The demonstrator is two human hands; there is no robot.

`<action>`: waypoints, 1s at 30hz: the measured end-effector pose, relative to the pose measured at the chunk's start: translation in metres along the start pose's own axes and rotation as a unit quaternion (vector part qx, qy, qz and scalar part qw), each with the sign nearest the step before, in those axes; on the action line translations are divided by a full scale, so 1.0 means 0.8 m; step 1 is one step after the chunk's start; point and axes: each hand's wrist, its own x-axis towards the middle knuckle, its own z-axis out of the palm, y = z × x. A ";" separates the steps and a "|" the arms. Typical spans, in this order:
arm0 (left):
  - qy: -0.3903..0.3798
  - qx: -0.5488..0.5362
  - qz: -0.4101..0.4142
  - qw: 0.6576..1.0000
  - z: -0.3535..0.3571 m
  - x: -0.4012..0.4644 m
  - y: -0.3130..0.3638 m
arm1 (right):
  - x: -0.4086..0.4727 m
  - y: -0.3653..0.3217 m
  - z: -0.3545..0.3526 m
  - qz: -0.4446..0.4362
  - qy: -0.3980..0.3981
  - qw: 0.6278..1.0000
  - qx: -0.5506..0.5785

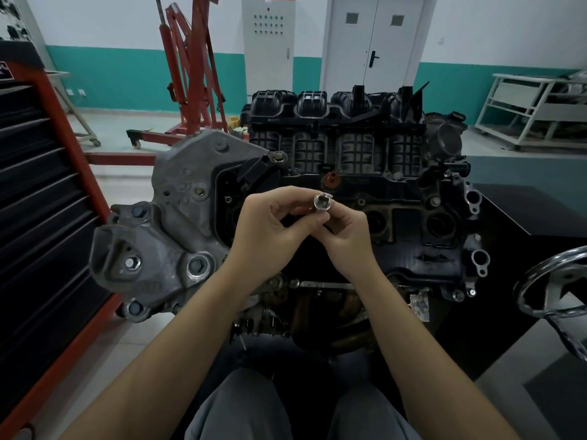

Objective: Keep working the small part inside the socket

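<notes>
Socket (323, 202) between both hands — left hand (270, 230) and right hand (346, 236) pinching it — above engine (413, 217).

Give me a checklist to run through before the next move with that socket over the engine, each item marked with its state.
1. Socket held by both hands: ok, left hand and right hand pinch it.
2. Square drive end of socket facing the camera, hole clear: ok.
3. Socket clear of the engine: ok, held above it.
4. Ratchet or handle in view to fit it on: not ok, none seen.
5. Socket size matches the bolts: cannot tell.
</notes>
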 end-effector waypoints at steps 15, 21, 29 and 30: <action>-0.030 -0.029 -0.015 0.999 0.005 0.001 0.003 | 0.001 0.001 0.001 0.013 0.017 1.000 -0.008; 0.016 0.022 -0.003 1.000 0.008 0.000 0.001 | 0.000 0.003 0.000 0.002 0.020 1.000 -0.014; -0.033 -0.011 -0.013 0.999 0.004 -0.002 0.002 | 0.000 0.002 0.002 0.017 0.028 0.999 -0.006; -0.022 0.009 -0.010 1.000 0.005 -0.001 0.002 | 0.000 0.003 0.001 0.017 0.028 0.999 -0.011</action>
